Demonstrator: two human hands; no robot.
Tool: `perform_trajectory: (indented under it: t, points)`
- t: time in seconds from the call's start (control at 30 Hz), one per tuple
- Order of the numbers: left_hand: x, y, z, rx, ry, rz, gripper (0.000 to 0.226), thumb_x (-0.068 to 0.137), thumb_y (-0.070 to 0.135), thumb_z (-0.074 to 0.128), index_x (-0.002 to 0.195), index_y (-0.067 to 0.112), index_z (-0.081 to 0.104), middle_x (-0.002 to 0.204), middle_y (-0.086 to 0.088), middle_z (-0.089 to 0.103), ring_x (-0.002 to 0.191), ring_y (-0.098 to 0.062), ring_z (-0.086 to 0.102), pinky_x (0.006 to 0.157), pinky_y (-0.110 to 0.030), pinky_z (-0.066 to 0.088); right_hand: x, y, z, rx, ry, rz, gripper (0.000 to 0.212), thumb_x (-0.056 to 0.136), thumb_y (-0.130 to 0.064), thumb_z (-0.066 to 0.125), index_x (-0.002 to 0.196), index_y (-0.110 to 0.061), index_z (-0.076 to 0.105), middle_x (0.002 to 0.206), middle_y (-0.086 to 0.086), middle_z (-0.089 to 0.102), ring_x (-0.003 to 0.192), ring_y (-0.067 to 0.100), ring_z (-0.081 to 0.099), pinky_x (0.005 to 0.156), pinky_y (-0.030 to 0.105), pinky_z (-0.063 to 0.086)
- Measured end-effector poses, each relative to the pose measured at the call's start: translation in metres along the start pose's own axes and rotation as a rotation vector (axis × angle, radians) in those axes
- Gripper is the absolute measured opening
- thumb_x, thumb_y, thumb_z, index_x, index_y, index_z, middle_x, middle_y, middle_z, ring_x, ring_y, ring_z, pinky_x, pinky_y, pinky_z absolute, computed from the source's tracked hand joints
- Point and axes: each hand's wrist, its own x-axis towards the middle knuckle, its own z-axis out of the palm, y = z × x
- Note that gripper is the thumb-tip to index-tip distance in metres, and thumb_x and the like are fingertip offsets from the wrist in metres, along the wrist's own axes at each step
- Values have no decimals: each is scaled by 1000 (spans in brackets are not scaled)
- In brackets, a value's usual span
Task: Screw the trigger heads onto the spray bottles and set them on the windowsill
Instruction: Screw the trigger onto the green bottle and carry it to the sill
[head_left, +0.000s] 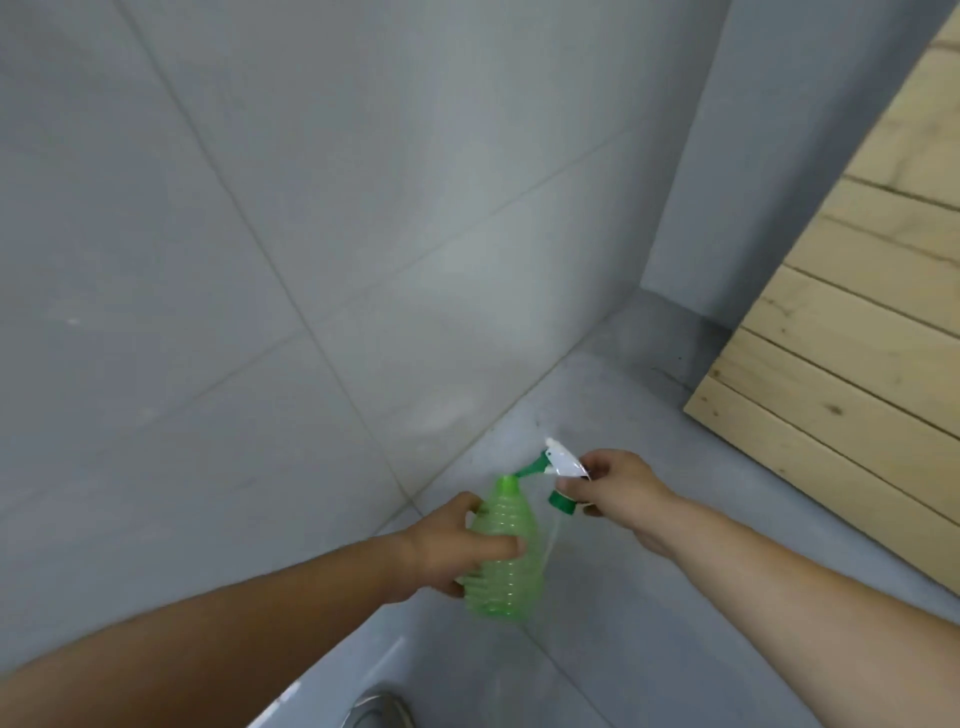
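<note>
Low at centre, over grey tiles (311, 260), the left hand (447, 545) wraps round the ribbed middle of a translucent green spray bottle (508, 512). It is open-necked and seemingly empty, so probably light and easily squashed. Just right, clear of the neck, the right hand (618, 488) pinches the white-and-green trigger head (563, 462), its thin dip tube (550, 540) dangling. The head is probably best turned by its collar.
</note>
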Motion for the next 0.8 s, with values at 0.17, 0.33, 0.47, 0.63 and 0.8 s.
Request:
perform_trajectory:
  t: [0.17, 0.33, 0.47, 0.63, 0.8]
  points:
    - [-68, 62, 8, 69, -4, 179, 59, 80, 38, 83, 128, 27, 50, 105, 1, 70, 95, -19, 74, 77, -38, 64, -70, -64, -63, 80, 83, -145, 19, 84, -11, 75, 96, -1, 64, 89, 16, 67, 79, 25, 68, 66, 34, 61]
    - [-126, 108, 23, 143, 29, 298, 69, 70, 43, 85, 129, 27, 54, 116, -4, 71, 110, -23, 74, 80, -42, 63, -149, -113, -113, 168, 174, -301, 23, 88, -8, 70, 105, 4, 60, 93, 17, 66, 82, 27, 68, 70, 39, 62]
    - [-173, 129, 39, 114, 9, 393, 59, 77, 33, 85, 128, 29, 57, 115, -1, 74, 103, -21, 77, 81, -41, 62, -215, -135, -142, 272, 267, -415, 19, 90, -10, 67, 107, -2, 63, 98, 18, 68, 91, 34, 74, 75, 45, 63]
    - [-204, 129, 55, 74, -10, 461, 67, 68, 31, 84, 129, 33, 56, 107, 0, 73, 108, -29, 76, 93, -52, 59, -270, -146, -169, 432, 428, -519, 12, 90, -13, 67, 102, -11, 65, 98, 15, 69, 84, 25, 74, 74, 40, 63]
    - [-210, 121, 55, 62, 2, 468, 70, 69, 25, 85, 133, 29, 57, 104, 0, 72, 102, -29, 77, 84, -43, 63, -289, -147, -191, 575, 509, -575, 19, 92, -16, 66, 109, -12, 63, 102, 14, 68, 88, 26, 73, 80, 44, 60]
